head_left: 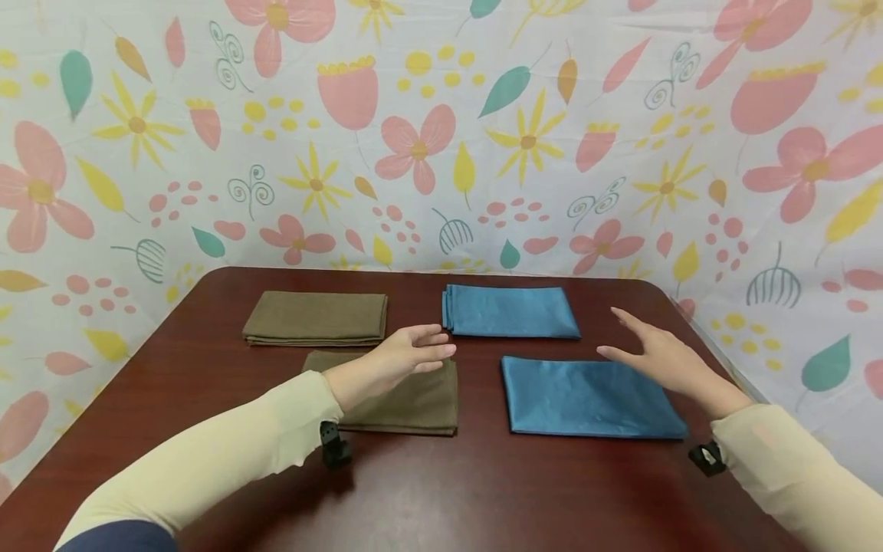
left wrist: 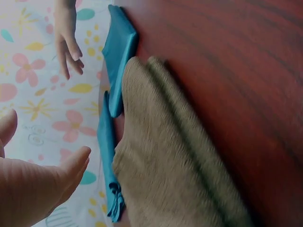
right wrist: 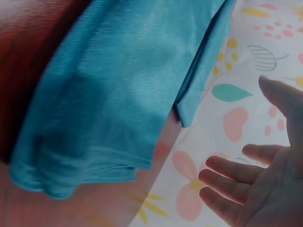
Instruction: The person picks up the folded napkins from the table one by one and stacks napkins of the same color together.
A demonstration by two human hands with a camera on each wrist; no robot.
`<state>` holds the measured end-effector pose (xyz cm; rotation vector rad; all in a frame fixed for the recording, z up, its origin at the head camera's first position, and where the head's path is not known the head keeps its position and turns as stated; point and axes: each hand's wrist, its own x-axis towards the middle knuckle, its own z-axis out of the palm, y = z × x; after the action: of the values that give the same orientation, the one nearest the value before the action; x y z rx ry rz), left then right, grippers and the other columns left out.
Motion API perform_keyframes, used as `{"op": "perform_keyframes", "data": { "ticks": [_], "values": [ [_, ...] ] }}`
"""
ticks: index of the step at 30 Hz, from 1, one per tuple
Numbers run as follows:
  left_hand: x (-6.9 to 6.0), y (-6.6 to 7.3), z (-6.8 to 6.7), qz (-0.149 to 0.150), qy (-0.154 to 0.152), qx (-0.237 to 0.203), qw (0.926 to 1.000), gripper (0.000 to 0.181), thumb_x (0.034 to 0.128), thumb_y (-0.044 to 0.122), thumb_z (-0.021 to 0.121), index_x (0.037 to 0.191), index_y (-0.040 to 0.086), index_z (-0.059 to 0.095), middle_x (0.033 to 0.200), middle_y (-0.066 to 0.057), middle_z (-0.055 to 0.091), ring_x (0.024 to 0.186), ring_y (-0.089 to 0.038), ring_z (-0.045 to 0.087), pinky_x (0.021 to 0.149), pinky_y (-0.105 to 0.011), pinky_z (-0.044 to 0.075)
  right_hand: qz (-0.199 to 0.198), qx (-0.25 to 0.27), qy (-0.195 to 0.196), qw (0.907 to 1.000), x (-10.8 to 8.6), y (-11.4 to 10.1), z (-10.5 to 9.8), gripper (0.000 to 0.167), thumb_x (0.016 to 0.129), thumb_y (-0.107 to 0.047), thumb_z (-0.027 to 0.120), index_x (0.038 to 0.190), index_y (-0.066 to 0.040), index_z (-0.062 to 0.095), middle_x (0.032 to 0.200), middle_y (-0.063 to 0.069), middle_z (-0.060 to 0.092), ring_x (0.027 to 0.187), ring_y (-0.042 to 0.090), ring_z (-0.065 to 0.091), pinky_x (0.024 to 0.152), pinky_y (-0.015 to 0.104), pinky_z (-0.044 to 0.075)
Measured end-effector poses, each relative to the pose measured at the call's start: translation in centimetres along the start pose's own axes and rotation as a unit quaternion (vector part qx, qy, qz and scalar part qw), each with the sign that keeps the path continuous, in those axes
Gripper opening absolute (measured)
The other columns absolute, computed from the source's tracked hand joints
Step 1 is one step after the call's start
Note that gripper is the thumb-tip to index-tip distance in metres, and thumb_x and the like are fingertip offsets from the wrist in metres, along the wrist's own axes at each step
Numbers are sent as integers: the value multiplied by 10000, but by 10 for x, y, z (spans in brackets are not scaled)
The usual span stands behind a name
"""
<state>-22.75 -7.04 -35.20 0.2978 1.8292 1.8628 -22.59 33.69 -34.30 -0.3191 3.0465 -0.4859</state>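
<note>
Below left fingers point(head_left: 434, 353), nearer brown cloth point(head_left: 410, 400), apart

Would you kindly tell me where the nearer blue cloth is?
In the head view, the nearer blue cloth lies right of centre on the table, right of the nearer brown cloth and in front of the farther blue cloth.

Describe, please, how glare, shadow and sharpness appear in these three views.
Head: pale glare on the near tabletop, shadow below the left sleeve; left wrist: left hand looks soft-edged; right wrist: whitish glare at upper left, faint sheen on the nearer folded blue cloth, right hand shaded.
</note>
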Motion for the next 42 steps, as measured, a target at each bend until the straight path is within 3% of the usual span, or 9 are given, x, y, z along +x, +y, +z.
{"op": "perform_keyframes", "data": {
  "ticks": [8, 19, 29, 35, 36, 38, 39, 40, 42],
  "values": [
    [5, -11, 14, -103, -31, -91, 9999, 655, 980, 96, 572, 1520, -28, 222, 1538, -219, 323, 1386, -325, 400, 1125, -423, 389, 167, 111, 153, 9997, -7, 14, 7, 926, 925, -533, 586, 1529, 30, 168, 1372, 356, 455, 1159, 534, 506, 841, 632, 470],
    [16, -21, 33, -283, -117, -159, 9994, 616, 978, 71, 566, 1498, -55, 262, 1493, -259, 370, 1345, -335, 454, 1097, -422, 425, 534, 96, 29, 9985, -13, 24, 9, 1005, 907, -562, 593, 1470, 157, 174, 1280, 395, 500, 1140, 554, 496, 863, 655, 462],
    [27, -27, 51, -561, -208, 204, 9980, 658, 967, 115, 602, 1497, -65, 256, 1486, -261, 383, 1329, -337, 472, 1047, -428, 472, 915, -96, -216, 9955, -20, 35, 12, 1070, 883, -607, 590, 1378, 268, 225, 1339, 513, 297, 1181, 632, 371, 917, 717, 398],
    [33, -33, 60, -718, -183, 223, 9970, 681, 959, 116, 615, 1497, -71, 243, 1481, -255, 389, 1315, -339, 487, 978, -423, 524, 1225, 25, -495, 9912, -26, 40, 13, 1104, 865, -626, 598, 1318, 316, 243, 1308, 531, 302, 1131, 617, 419, 879, 671, 452],
    [34, -34, 61, -740, -189, 173, 9969, 677, 963, 104, 607, 1500, -71, 235, 1475, -254, 398, 1313, -339, 491, 976, -425, 525, 1232, 76, -532, 9909, -27, 40, 12, 1099, 866, -622, 602, 1311, 318, 248, 1294, 531, 318, 1050, 581, 490, 832, 626, 494],
    [36, -34, 63, -759, -204, 120, 9968, 674, 964, 80, 597, 1501, -77, 221, 1452, -257, 425, 1298, -345, 504, 969, -428, 530, 1282, 210, -581, 9898, -27, 40, 12, 949, 858, -605, 626, 1196, 256, 413, 1049, 468, 509, 814, 459, 588, 701, 510, 544],
    [37, -34, 64, -771, -203, 99, 9968, 675, 964, 75, 595, 1501, -80, 216, 1438, -257, 441, 1286, -346, 516, 965, -426, 533, 1291, 282, -582, 9895, -27, 40, 13, 827, 854, -591, 640, 1068, 194, 496, 887, 384, 556, 691, 375, 589, 629, 444, 539],
    [38, -34, 66, -784, -193, 84, 9967, 680, 962, 75, 598, 1501, -81, 215, 1423, -257, 457, 1271, -346, 530, 957, -423, 538, 1307, 363, -573, 9891, -27, 40, 13, 702, 849, -575, 656, 924, 111, 527, 734, 272, 547, 587, 289, 554, 563, 386, 515],
    [39, -33, 69, -805, -196, 123, 9965, 687, 956, 77, 609, 1497, -88, 219, 1391, -256, 488, 1233, -349, 559, 934, -415, 552, 1352, 504, -511, 9882, -26, 40, 15, 560, 839, -541, 687, 695, -62, 437, 549, 48, 399, 458, 150, 443, 473, 301, 450]
  ]
}}
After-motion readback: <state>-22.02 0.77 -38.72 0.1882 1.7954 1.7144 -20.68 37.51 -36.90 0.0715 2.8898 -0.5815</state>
